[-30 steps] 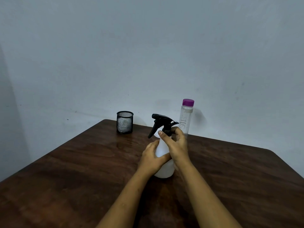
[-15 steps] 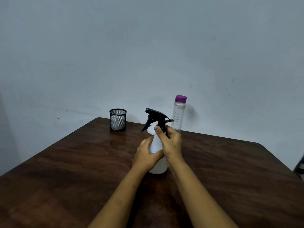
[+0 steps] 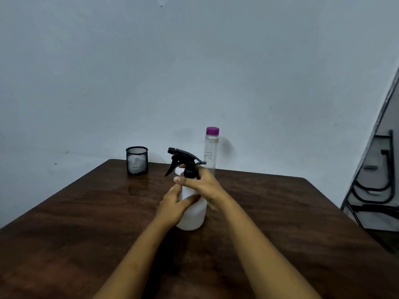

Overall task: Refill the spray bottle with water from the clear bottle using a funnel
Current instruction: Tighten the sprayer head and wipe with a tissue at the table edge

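A white spray bottle (image 3: pixel 193 214) with a black trigger head (image 3: pixel 183 157) stands upright in the middle of the brown table (image 3: pixel 86 223). My left hand (image 3: pixel 174 205) wraps around its white body from the left. My right hand (image 3: pixel 203 184) grips the black collar at its neck, thumb pointing left. Behind it, by the wall, stands the clear bottle (image 3: pixel 210 152) with a purple cap, closed. A small white shape (image 3: pixel 178 170) shows behind the neck, possibly a funnel; I cannot tell.
A black mesh cup (image 3: pixel 137 160) with something white inside stands at the table's back left corner. A dark metal frame (image 3: pixel 375 186) leans beyond the table's right edge. A plain wall rises right behind the table.
My right thumb has slid leftward around the bottle's collar, as in a twist. The trigger head still points left. The view has swung right, revealing the metal frame.
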Tool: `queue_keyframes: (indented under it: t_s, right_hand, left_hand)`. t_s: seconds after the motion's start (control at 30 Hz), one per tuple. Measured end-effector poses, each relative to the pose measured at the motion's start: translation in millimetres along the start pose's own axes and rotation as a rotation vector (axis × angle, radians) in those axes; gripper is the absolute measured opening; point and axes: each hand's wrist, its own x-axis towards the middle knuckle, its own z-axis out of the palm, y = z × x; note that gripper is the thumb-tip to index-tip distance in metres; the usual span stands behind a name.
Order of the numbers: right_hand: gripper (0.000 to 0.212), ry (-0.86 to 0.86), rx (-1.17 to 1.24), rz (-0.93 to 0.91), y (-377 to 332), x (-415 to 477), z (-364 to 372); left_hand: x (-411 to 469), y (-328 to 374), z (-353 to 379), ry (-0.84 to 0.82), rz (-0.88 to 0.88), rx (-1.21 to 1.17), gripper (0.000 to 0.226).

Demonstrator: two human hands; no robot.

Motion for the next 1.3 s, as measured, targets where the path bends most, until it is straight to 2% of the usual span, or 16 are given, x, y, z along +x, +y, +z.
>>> queue_keyframes:
  t_s: [0.1,0.23,0.33,0.43,0.57,0.63,0.77,0.97,1.13,1.3]
  right_hand:
    - [0.023,-0.114,0.061,0.068,-15,-17,-18]
    - [0.035,-0.188,0.164,0.046,-29,-37,-33]
    - [0.03,-0.181,0.247,0.058,-35,-53,-48]
    - [0.019,-0.1,0.294,0.068,-35,-69,-66]
    - [0.027,0.112,0.442,0.113,-36,-90,-92]
    - [0.032,0.194,0.415,0.131,-35,-102,-111]
    - [0.039,0.232,0.323,0.144,-36,-131,-144]
    - [0.044,0.301,0.201,0.246,-41,-193,-165]
    - [0.046,0.355,0.065,0.305,-64,-280,-185]
    - [0.056,0.362,-0.165,0.523,-71,-384,-189]
  left_hand:
    - [-19,21,5,-0.171,-0.003,-0.177,0.037]
    - [-38,52,22,-0.362,-0.054,-0.377,0.036]
    - [-47,73,34,-0.449,-0.078,-0.386,0.021]
    - [-53,88,48,-0.518,-0.084,-0.347,0.015]
    - [-60,98,68,-0.492,-0.007,-0.19,0.025]
    - [-62,96,73,-0.459,-0.011,-0.139,0.033]
    - [-62,81,67,-0.415,-0.05,0.005,0.006]
    - [-89,74,75,-0.371,-0.076,0.015,0.005]
    - [-121,92,102,-0.431,0.036,0.039,0.006]
    - [-160,116,131,-0.51,0.182,0.133,0.008]
